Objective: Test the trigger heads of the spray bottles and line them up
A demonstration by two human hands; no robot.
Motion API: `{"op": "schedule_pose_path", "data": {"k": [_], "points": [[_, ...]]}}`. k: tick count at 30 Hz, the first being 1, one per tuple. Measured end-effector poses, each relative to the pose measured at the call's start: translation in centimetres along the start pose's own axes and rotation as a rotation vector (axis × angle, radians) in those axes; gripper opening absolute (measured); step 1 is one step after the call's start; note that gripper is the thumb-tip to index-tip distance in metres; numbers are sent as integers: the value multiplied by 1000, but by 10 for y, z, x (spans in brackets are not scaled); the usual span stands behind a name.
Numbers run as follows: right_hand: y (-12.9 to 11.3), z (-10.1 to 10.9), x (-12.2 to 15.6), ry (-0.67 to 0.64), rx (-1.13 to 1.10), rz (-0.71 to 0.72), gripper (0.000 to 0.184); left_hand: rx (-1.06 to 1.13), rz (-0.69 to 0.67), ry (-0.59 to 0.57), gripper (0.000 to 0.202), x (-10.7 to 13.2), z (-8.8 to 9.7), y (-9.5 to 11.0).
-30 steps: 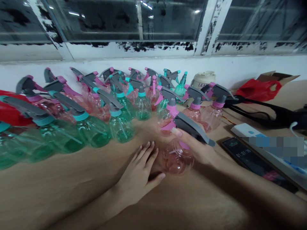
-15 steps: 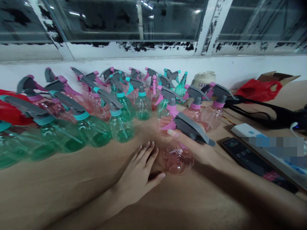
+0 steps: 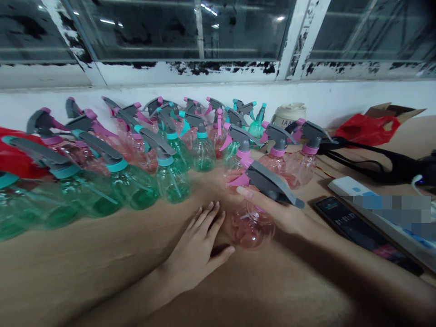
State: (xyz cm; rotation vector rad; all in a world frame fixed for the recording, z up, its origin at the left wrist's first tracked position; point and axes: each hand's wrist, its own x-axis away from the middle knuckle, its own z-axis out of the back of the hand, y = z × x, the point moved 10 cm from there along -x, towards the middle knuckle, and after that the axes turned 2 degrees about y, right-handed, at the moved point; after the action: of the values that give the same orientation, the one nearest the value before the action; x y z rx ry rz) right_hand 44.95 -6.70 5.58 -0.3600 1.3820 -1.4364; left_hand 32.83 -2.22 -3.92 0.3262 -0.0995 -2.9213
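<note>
At the far left, a piece of red plastic [image 3: 17, 165] is partly covered by spray bottles. Along the front of the crowd, green spray bottles [image 3: 134, 188] are stood side by side on the desk [image 3: 102, 263], with pink spray bottles [image 3: 141, 154] and more green ones packed behind them toward the wall; they seem to be grouped there so that the near part of the desk can be used for handling.

Nearer the middle, the left hand [image 3: 194, 252] is laid palm down on the desk, its fingers loosely spread and nothing grasped, perhaps for steadiness. Just to its right, a pink spray bottle in use [image 3: 252, 227] is held by the right hand [image 3: 269, 202], whose fingers and thumb are wrapped around the neck under the grey head, probably because the narrow part is easily gripped. The bottle is seen low over the desk; whether its weight is borne by the desk cannot be told.

Behind it, other pink bottles [image 3: 301, 165] are placed near a pale tub [image 3: 291, 111]. Farther right, a phone [image 3: 357, 234] is laid screen up beside a white strip [image 3: 350, 186], presumably so that its digits can be read.
</note>
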Motion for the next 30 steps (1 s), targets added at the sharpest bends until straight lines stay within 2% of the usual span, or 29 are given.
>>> {"op": "schedule_pose_path", "data": {"k": [5, 11, 14, 19, 30], "points": [[17, 0, 3, 2, -1, -108, 22, -3, 6, -16, 69, 0, -1, 0], [28, -3, 2, -2, -46, -100, 21, -16, -1, -6, 69, 0, -1, 0], [24, -2, 1, 1, -55, -111, 19, -21, -1, -6, 68, -1, -1, 0], [3, 1, 0, 38, -99, 1, 21, -21, -2, -8, 69, -1, 0, 1], [0, 1, 0, 25, -70, -17, 20, -19, -7, 8, 69, 0, 0, 0]]}}
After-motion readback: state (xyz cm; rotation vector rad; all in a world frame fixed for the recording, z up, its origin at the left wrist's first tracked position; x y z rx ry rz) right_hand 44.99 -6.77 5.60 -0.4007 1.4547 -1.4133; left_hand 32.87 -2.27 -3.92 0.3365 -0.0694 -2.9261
